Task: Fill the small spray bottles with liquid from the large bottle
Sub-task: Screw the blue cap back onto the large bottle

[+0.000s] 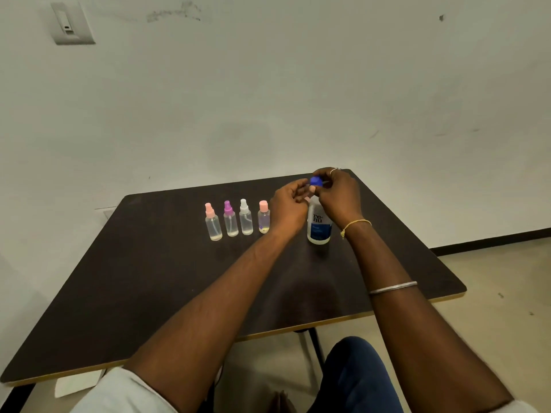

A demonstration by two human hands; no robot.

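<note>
A large white bottle [319, 226] with a blue label stands upright on the dark table [167, 293]. My right hand [338, 198] is closed around its blue cap [315, 181] at the top. My left hand [287, 208] hovers just left of the bottle's neck, fingers curled toward the cap; whether it touches is unclear. To the left stands a row of small clear bottles: one with a light pink sprayer [213, 223], one with a purple sprayer [230, 219], one with a white sprayer [246, 218], and one with a pink cap [264, 217]. Each holds some clear liquid.
The table stands against a pale wall with a switch plate [71, 23] at upper left. Beige floor [507, 278] lies to the right. A white paper [77, 383] lies under the table's near left edge. My knee in blue cloth [357, 377] is below.
</note>
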